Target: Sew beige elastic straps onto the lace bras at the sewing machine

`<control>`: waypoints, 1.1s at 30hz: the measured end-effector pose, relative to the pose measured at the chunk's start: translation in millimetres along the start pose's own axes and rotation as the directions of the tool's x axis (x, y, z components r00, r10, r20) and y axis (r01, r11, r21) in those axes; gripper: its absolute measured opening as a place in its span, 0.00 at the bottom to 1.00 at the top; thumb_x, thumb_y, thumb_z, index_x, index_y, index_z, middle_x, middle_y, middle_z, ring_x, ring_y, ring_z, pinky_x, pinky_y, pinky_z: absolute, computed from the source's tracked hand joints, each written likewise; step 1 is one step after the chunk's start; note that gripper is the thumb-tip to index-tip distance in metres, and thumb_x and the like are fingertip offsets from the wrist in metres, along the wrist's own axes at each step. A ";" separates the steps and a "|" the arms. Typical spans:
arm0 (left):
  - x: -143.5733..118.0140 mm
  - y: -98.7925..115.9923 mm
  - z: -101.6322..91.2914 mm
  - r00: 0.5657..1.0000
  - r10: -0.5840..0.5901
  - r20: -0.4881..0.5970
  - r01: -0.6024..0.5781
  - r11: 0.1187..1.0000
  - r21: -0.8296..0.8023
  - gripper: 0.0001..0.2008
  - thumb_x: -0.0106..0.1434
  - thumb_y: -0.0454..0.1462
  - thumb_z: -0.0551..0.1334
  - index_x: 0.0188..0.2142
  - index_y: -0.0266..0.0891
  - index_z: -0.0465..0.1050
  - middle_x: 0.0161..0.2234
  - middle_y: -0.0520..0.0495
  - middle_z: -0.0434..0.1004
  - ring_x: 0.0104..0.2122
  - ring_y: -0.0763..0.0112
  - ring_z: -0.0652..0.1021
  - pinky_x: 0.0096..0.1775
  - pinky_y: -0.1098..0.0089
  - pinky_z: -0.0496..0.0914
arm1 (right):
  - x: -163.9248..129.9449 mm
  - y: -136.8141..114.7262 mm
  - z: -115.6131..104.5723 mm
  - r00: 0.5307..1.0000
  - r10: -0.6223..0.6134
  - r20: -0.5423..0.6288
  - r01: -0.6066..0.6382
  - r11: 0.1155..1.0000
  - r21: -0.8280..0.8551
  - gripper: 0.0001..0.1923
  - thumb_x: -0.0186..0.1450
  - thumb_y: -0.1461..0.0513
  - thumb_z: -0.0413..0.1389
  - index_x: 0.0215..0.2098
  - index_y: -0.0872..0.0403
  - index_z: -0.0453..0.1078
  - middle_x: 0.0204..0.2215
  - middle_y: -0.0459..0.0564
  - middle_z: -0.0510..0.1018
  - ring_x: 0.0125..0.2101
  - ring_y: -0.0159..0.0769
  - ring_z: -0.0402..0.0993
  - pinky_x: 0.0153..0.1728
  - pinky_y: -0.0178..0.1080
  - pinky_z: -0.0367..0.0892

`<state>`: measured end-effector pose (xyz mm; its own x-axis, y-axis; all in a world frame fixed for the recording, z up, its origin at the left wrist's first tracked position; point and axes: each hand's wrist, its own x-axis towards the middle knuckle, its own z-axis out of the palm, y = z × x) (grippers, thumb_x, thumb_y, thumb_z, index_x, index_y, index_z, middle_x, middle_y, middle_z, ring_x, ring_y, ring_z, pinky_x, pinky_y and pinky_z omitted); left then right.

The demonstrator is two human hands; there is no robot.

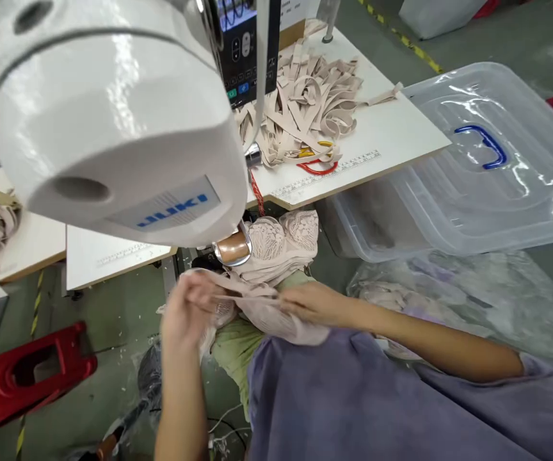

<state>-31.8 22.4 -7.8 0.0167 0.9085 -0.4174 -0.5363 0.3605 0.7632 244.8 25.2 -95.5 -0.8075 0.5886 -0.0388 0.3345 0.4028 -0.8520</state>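
Closest to you, over your lap, your left hand (187,307) and your right hand (308,301) both pinch the same thin beige lace piece (257,307). Your fingers are closed on its edge, one hand at each end, and the cloth hangs loose between them, low and in front of the counter (401,134). The left hand looks blurry, so I cannot tell just how tight its grip is.

The cloth is soft and slippy. If one hand lets go a bit, it could slide down to the floor (113,320), which looks messy with little scraps.

Just past your hands sits the shiny metal part (233,248) under the white sewing machine (113,121), with more lace pieces (281,240) bunched beside it. Your piece could catch there and tear if you pull fast.

Farther off on the counter, the pile of beige straps (305,109) covers red-handled scissors (317,168). Reaching in without looking could poke you.

At the far right, the clear plastic bin lid (488,160) sits tilted and may slip.
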 end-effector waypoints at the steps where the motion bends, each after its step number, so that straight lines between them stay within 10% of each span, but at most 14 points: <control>1: 0.0 17.8 -15.0 0.993 0.089 -0.084 -0.093 0.994 -0.055 0.12 0.64 0.40 0.68 0.27 0.41 0.69 0.17 0.60 0.59 0.20 0.80 0.68 0.34 0.72 0.74 | -2.1 8.4 -4.9 0.997 0.050 -0.058 -0.051 0.998 -0.028 0.21 0.75 0.53 0.43 0.38 0.52 0.75 0.31 0.50 0.80 0.30 0.37 0.73 0.31 0.37 0.62; 6: -8.6 83.7 -97.9 0.831 0.401 -0.387 -0.456 0.888 -0.060 0.19 0.75 0.33 0.48 0.27 0.43 0.66 0.18 0.59 0.63 0.18 0.80 0.62 0.29 0.73 0.67 | -15.3 25.7 -36.5 0.996 0.086 -0.022 -0.085 0.996 0.029 0.17 0.74 0.54 0.48 0.42 0.50 0.77 0.36 0.50 0.81 0.35 0.39 0.76 0.36 0.39 0.65; 12: -33.7 104.8 -163.2 0.753 0.414 -0.511 -0.508 0.860 -0.052 0.22 0.78 0.36 0.41 0.30 0.43 0.66 0.17 0.62 0.66 0.16 0.85 0.65 0.25 0.79 0.66 | -23.1 31.3 -39.3 0.937 0.339 -0.082 -0.293 0.892 0.344 0.18 0.68 0.47 0.56 0.40 0.52 0.77 0.37 0.53 0.82 0.37 0.41 0.77 0.38 0.41 0.70; 18: -33.7 60.7 -135.1 0.831 0.313 -0.460 -0.348 0.937 0.008 0.22 0.78 0.40 0.41 0.31 0.41 0.67 0.12 0.62 0.51 0.11 0.81 0.54 0.16 0.78 0.53 | -2.6 32.4 -3.8 0.495 0.551 -0.672 -0.097 0.803 0.588 0.17 0.62 0.51 0.64 0.41 0.48 0.65 0.26 0.42 0.71 0.23 0.32 0.66 0.24 0.35 0.63; 21: -23.8 9.6 -86.1 0.965 0.153 -0.213 -0.097 0.964 0.249 0.18 0.75 0.42 0.49 0.30 0.41 0.68 0.16 0.60 0.48 0.14 0.81 0.53 0.18 0.77 0.50 | 14.3 15.2 7.3 0.698 0.462 -0.547 -0.168 0.848 0.503 0.13 0.63 0.51 0.62 0.37 0.50 0.68 0.28 0.46 0.74 0.24 0.32 0.67 0.24 0.35 0.62; 24: -17.6 -32.0 -40.6 0.994 0.051 -0.099 -0.015 0.943 0.333 0.14 0.65 0.46 0.64 0.29 0.40 0.70 0.16 0.60 0.49 0.16 0.81 0.54 0.20 0.74 0.51 | 30.0 -7.2 7.2 0.898 0.355 -0.260 -0.222 0.876 0.428 0.13 0.66 0.51 0.59 0.38 0.52 0.73 0.32 0.50 0.78 0.27 0.34 0.70 0.26 0.36 0.64; 33: -19.8 -50.2 13.5 0.998 0.046 0.039 -0.060 0.698 0.714 0.12 0.63 0.45 0.63 0.29 0.38 0.75 0.21 0.54 0.67 0.23 0.74 0.65 0.25 0.72 0.57 | 54.2 -37.9 -23.7 0.976 0.214 -0.047 -0.179 0.903 0.391 0.19 0.66 0.47 0.59 0.42 0.54 0.78 0.25 0.44 0.74 0.23 0.29 0.62 0.25 0.34 0.57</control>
<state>6.2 -10.8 -31.2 0.0249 0.9318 -0.3621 0.2275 0.3475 0.9097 199.9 58.5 -52.9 -0.6936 0.6933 -0.1955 0.2566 -0.0158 -0.9664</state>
